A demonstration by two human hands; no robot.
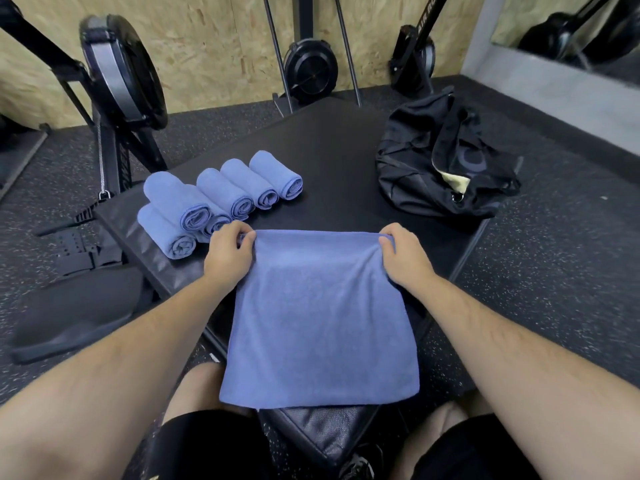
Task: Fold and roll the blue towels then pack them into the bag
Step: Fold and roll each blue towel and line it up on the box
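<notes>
We find several rolled towels (239, 192) finished, left hand (225, 252) and right hand (405, 261) each pinching a corner of a flat towel (318, 317), bag (415, 161) seemingly unpacked.

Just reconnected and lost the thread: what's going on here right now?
A person holds a blue towel spread out on the black pad, the left hand and right hand each pinching a far corner. Rolled towels lie clustered to its left. The black bag sits open at the far right; no blue towel shows inside.

The black rower arm (426, 15) seemingly reads "AIR RO".
</notes>
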